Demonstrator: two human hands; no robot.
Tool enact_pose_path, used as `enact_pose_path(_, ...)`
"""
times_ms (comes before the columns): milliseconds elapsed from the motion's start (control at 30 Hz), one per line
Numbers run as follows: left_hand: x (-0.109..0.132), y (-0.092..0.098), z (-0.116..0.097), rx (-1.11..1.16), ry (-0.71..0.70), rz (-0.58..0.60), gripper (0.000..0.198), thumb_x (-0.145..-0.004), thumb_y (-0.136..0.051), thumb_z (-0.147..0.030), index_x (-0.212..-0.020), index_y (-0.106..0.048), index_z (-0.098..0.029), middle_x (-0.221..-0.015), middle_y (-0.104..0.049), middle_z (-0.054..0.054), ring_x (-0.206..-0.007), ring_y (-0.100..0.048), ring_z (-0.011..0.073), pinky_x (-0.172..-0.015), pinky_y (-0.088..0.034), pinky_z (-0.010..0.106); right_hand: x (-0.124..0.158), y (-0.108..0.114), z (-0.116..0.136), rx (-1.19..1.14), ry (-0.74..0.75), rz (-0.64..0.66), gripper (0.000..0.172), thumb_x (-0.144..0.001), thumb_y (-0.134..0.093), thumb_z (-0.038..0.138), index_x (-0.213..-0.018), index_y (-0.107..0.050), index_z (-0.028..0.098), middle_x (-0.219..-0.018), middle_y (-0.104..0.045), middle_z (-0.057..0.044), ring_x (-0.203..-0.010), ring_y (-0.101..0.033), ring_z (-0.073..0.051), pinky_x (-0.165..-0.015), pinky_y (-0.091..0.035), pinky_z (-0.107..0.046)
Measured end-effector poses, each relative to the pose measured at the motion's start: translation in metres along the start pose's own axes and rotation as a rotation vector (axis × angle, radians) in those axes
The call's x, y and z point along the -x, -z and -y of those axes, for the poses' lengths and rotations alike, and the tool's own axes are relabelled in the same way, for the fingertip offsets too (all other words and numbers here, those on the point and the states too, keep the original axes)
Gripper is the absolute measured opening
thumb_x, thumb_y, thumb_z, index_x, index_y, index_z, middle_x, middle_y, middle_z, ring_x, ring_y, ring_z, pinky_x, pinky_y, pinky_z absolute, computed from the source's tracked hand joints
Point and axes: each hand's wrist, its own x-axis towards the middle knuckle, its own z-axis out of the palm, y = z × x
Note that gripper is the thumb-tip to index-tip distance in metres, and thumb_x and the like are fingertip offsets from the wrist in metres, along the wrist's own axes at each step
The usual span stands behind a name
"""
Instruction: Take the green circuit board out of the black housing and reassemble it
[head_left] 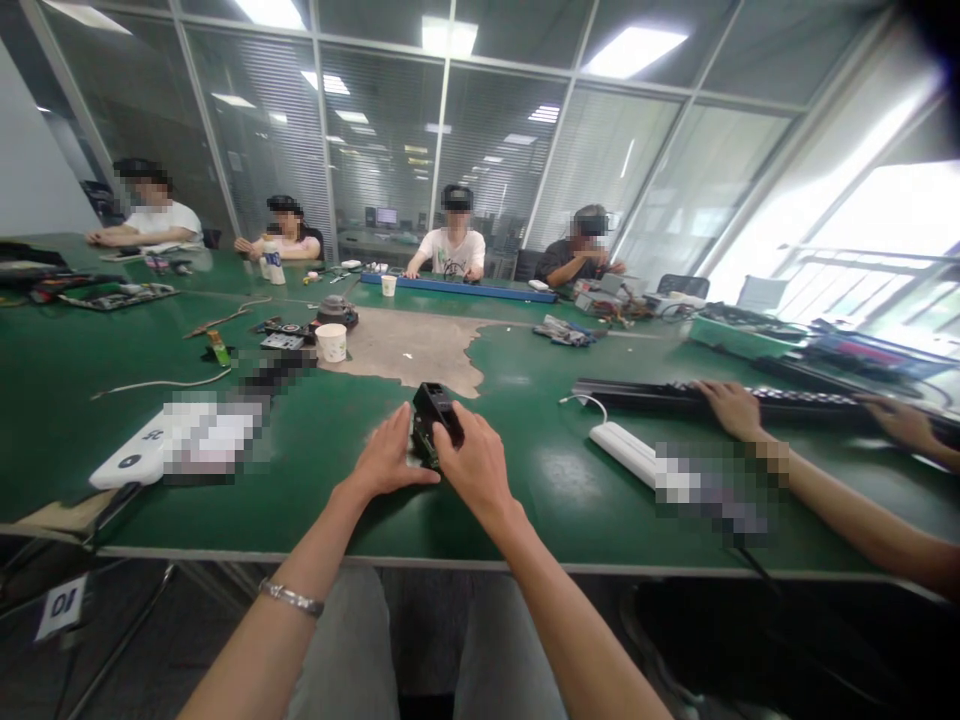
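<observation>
On the green table in front of me is a small black boxy device (433,401) with a strip of green circuit board on its near left side. My right hand (476,458) grips it from the right, fingers over its side and thumb on the near face. My left hand (386,455) cups it from the left, fingertips along its edge and thumb stretched beneath the near end. The palms hide the lower part of the device. Its exact kind cannot be made out.
A paper cup (332,343) stands ahead on a bare brown patch (416,345). To the left lies a white power bank (139,450); to the right, a white strip-like device (630,455). A neighbour's hands (731,408) rest on a long black part (637,393). Several people sit opposite.
</observation>
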Motion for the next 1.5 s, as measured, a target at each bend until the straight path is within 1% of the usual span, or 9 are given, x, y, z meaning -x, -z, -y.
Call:
enact_pose_path(200,-0.002,0.002,-0.003,-0.051,0.030,0.013,0.119,-0.061,-0.059,-0.080,-0.149,-0.016,-0.012,-0.156,-0.014,0.019,-0.142,-0.019,0.0367,-0.112,-0.022,0.048,-0.009,0.017,-0.031,-0.014,-0.043,-0.153,0.042,-0.091,-0.045,0.038,-0.126,-0.054,0.016,-0.109,-0.063,-0.012,-0.097,-0.058,-0.022,-0.086,-0.043,-0.033)
enact_pose_path(433,-0.003,0.003,-0.004,-0.059,0.038,0.023,0.112,-0.063,-0.056,-0.081,-0.147,-0.023,-0.016,-0.156,-0.017,0.016,-0.141,-0.021,0.0366,-0.112,-0.023,0.048,0.019,0.009,-0.070,0.210,-0.150,-0.020,0.046,-0.091,-0.047,0.036,-0.131,-0.049,0.014,-0.102,-0.061,-0.012,-0.095,-0.058,-0.023,-0.081,-0.044,-0.032)
enact_pose_path(633,-0.013,0.004,0.001,-0.042,0.062,0.128,0.112,-0.061,-0.058,-0.080,-0.149,-0.020,-0.023,-0.157,-0.013,0.015,-0.140,-0.019,0.0426,-0.110,-0.021,0.053,0.031,0.006,-0.075,0.301,-0.158,0.002,0.052,-0.091,-0.045,0.050,-0.133,-0.047,0.019,-0.104,-0.057,-0.012,-0.100,-0.053,-0.025,-0.077,-0.043,-0.032)
enact_pose_path(733,-0.016,0.005,0.000,-0.040,0.080,0.166,0.113,-0.060,-0.058,-0.080,-0.149,-0.018,-0.024,-0.157,-0.012,0.014,-0.139,-0.020,0.0449,-0.109,-0.021,0.055,0.031,0.006,-0.078,0.291,-0.143,0.005,0.047,-0.093,-0.042,0.045,-0.132,-0.047,0.019,-0.105,-0.058,-0.011,-0.099,-0.053,-0.025,-0.078,-0.044,-0.032)
enact_pose_path(833,-0.013,0.004,-0.004,-0.064,0.071,0.117,0.111,-0.062,-0.056,-0.080,-0.149,-0.020,-0.021,-0.157,-0.015,0.015,-0.139,-0.023,0.0422,-0.109,-0.024,0.052,0.029,0.006,-0.080,0.242,-0.132,0.004,0.045,-0.094,-0.041,0.039,-0.132,-0.047,0.015,-0.103,-0.060,-0.011,-0.098,-0.055,-0.024,-0.081,-0.044,-0.033)
enact_pose_path(933,-0.008,0.003,-0.008,-0.081,0.051,0.039,0.107,-0.066,-0.054,-0.079,-0.148,-0.022,-0.018,-0.156,-0.017,0.016,-0.139,-0.024,0.0378,-0.109,-0.025,0.049,0.024,0.011,-0.073,0.154,-0.125,-0.039,0.047,-0.094,-0.041,0.038,-0.133,-0.047,0.014,-0.105,-0.062,-0.012,-0.098,-0.056,-0.024,-0.083,-0.044,-0.034)
enact_pose_path(1067,-0.002,0.003,-0.011,-0.070,0.058,0.007,0.101,-0.069,-0.056,-0.076,-0.147,-0.024,-0.020,-0.155,-0.020,0.014,-0.140,-0.025,0.0348,-0.110,-0.025,0.048,0.012,0.018,-0.046,0.013,-0.081,-0.095,0.046,-0.094,-0.039,0.038,-0.134,-0.048,0.016,-0.105,-0.063,-0.012,-0.096,-0.058,-0.022,-0.084,-0.045,-0.034)
enact_pose_path(1233,-0.001,0.003,-0.011,-0.041,0.077,-0.003,0.102,-0.067,-0.061,-0.072,-0.147,-0.025,-0.019,-0.154,-0.023,0.016,-0.139,-0.026,0.0354,-0.109,-0.027,0.049,-0.001,0.011,-0.014,0.012,-0.040,-0.025,0.042,-0.094,-0.040,0.037,-0.130,-0.052,0.018,-0.098,-0.064,-0.011,-0.092,-0.059,-0.021,-0.082,-0.043,-0.030)
enact_pose_path(1500,-0.001,0.001,-0.007,-0.014,0.083,-0.014,0.106,-0.069,-0.062,-0.065,-0.149,-0.018,-0.012,-0.155,-0.019,0.019,-0.141,-0.022,0.0332,-0.112,-0.024,0.047,-0.003,-0.007,0.003,0.155,-0.018,0.061,0.040,-0.094,-0.042,0.037,-0.129,-0.053,0.021,-0.095,-0.064,-0.010,-0.090,-0.060,-0.020,-0.079,-0.042,-0.028)
